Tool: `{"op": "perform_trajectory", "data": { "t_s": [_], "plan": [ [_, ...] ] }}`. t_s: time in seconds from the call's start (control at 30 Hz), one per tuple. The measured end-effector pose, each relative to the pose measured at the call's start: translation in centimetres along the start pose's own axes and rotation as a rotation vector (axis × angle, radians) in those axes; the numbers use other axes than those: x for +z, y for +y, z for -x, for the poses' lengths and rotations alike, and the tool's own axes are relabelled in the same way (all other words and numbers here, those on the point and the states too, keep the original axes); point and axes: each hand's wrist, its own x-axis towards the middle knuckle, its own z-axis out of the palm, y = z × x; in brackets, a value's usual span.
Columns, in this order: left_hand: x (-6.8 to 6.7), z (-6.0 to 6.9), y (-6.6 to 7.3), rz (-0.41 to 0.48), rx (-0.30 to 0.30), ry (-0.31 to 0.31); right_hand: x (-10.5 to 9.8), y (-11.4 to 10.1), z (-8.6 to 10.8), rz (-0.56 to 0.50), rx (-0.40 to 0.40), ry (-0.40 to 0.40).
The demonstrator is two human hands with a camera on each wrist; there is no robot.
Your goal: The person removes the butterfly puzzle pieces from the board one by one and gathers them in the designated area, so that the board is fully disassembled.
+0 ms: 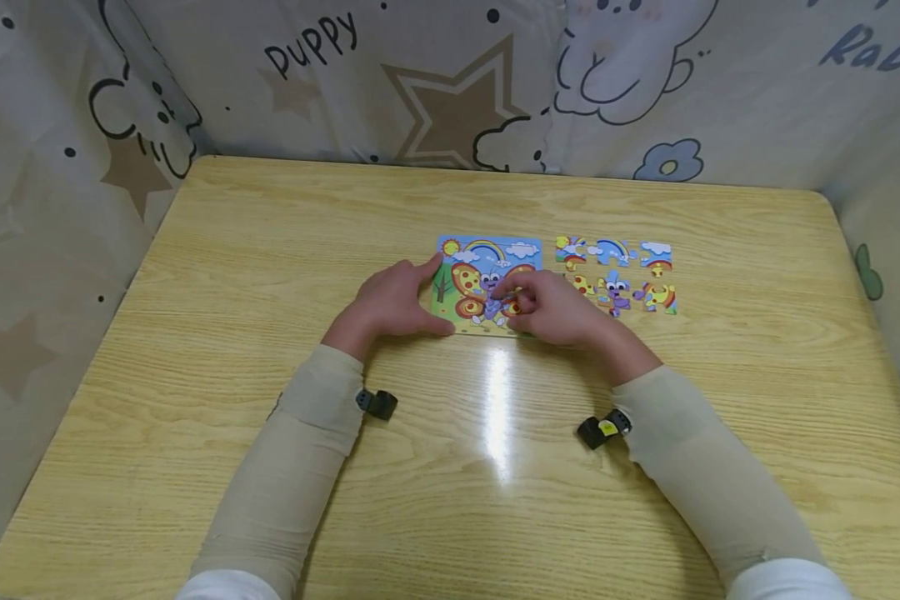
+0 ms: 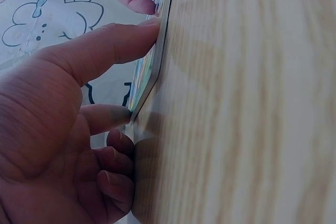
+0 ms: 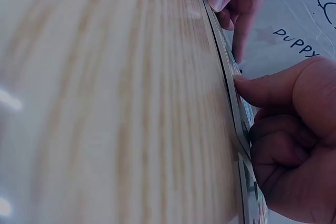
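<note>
A butterfly jigsaw board [image 1: 525, 247] lies flat on the table. My left hand [image 1: 396, 302] grips it at the left, with the thumb along the near edge and the index finger at the left side. In the left wrist view its other fingers [image 2: 116, 187] are curled beside the board. Over the board's right half is my right hand [image 1: 558, 308]; its index fingertip touches the butterfly's middle, while the thumb [image 3: 254, 88] rests at the near edge. Whether anything is between those fingers is hidden. Several loose puzzle pieces [image 1: 613, 252] lie just to the right.
The loose pieces stand in two rows, and a butterfly-face piece [image 1: 615, 292] is in the nearer one, close to my right hand. The wooden table [image 1: 270, 217] runs back to a patterned cloth wall [image 1: 315, 117]. Small black cameras sit on both wrists.
</note>
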Motion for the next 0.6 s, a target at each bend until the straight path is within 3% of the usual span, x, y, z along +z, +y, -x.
{"op": "perform_trajectory", "data": {
  "t_s": [0.6],
  "plan": [
    [0.07,-0.07,-0.03,-0.007,-0.010,-0.003,0.29,-0.01,-0.02,-0.097,-0.007,0.044]
  ]
}}
